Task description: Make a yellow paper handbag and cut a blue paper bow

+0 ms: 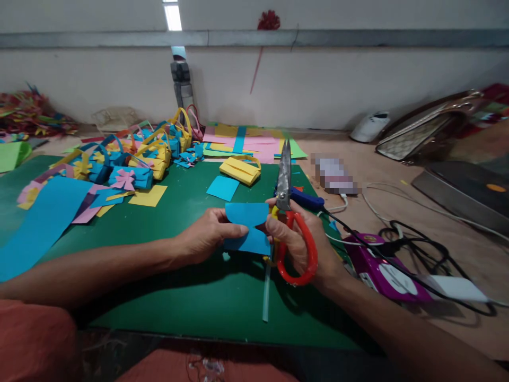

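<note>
My left hand (207, 236) pinches a small piece of blue paper (246, 244) by its left side, thumb on top. The paper has rounded corners and a notch at its right edge. In my right hand (304, 233) are red-handled scissors (284, 178), blades pointing up and away from me. The right thumb and fingers also touch the paper's right edge. Behind that hand lies what looks like a blue glue gun (307, 199), mostly hidden, with a translucent glue stick (266, 302) showing below. A yellow paper bag (240, 171) and a blue paper square (222, 188) lie beyond the paper.
Several small paper bags with handles (131, 178) crowd the left of the green board (170, 302). A long blue strip (47, 223) lies before them. Stacked coloured sheets (242, 142) sit behind. At right are a phone (336, 175), a purple power strip (382, 265) and tangled cables.
</note>
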Available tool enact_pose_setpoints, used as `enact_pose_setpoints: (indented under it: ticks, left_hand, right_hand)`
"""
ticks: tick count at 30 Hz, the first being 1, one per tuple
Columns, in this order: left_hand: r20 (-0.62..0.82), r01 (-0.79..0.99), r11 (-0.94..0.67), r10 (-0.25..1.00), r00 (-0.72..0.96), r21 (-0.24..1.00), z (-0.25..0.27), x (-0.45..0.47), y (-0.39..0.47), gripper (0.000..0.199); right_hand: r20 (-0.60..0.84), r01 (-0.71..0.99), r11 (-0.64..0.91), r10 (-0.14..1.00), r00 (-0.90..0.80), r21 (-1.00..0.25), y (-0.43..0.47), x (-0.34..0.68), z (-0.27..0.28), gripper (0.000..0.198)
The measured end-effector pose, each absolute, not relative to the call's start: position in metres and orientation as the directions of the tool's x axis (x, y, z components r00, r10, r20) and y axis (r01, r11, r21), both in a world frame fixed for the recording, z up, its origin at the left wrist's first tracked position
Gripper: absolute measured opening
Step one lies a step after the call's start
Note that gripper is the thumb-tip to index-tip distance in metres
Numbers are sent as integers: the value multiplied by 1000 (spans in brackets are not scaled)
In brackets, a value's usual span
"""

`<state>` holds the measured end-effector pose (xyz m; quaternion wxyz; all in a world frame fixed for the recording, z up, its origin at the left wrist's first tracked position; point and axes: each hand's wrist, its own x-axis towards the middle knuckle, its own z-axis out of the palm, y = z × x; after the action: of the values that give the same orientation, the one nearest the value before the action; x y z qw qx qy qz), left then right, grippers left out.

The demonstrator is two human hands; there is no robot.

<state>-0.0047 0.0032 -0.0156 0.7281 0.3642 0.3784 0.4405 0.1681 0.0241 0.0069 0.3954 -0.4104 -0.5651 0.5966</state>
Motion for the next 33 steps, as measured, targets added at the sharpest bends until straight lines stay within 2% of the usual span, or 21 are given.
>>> enact_pose_setpoints:
  ticks: [4,8,11,13,14,15,16,18,20,22,24,26,28,30,31,33]
  left_hand:
    - [-256,-359,363,915,312,860,-14,-1,0,30]
    - [-245,-356,352,918,311,866,-8,-4,6,23]
    - [-122,-252,163,978,170,954,-3,-13,15,20]
    - [54,-17,-52,995,84,998,-4,-19,17,17]
    - [135,175,-152,985,105,973,-6,-21,14,15]
    - [217,354,-277,956,199,893,-11,-21,11,15]
    - [271,454,-424,891,365,783,-16,-21,6,16]
    - [267,496,-658,716,645,567,-29,-19,-1,29]
    - [176,529,-724,648,741,442,-40,-15,4,50]
    - [134,535,-742,627,768,405,-45,-11,25,59]
    - [156,540,-729,645,748,421,-43,-8,58,45]
    - [267,537,-691,701,661,484,-35,-7,89,26]
    - [342,555,-658,746,571,509,-26,-10,107,19]
    - [471,531,-568,822,320,629,-17,-16,110,14]
    - [487,476,-516,852,193,712,-14,-19,106,15]
    - [334,298,-347,938,92,890,-11,-25,92,25]
  right_hand:
    - [-75,23,-72,905,-420,-997,21,168,6,40]
    - [-93,-35,-119,902,-422,-992,21,168,6,38]
    - [24,-80,3,965,-262,-997,31,172,5,34]
    - [108,-95,95,984,-144,-991,38,175,4,31]
    - [128,-99,117,985,-117,-988,40,177,2,29]
    - [135,-99,124,985,-108,-987,42,177,1,28]
    - [134,-99,123,984,-117,-987,43,178,0,27]
    - [131,-94,118,981,-143,-989,44,178,-1,26]
    - [138,-87,126,979,-151,-988,44,177,0,28]
    - [151,-74,142,980,-131,-987,46,176,3,29]
    - [159,-67,153,983,-95,-986,49,175,5,28]
    - [169,-94,162,983,-68,-982,52,176,5,27]
    - [179,-129,169,981,-72,-977,55,178,3,25]
    - [186,-139,171,978,-98,-975,57,180,1,25]
    - [183,-131,168,977,-108,-977,57,181,0,26]
    - [156,-103,143,980,-121,-984,55,180,0,26]
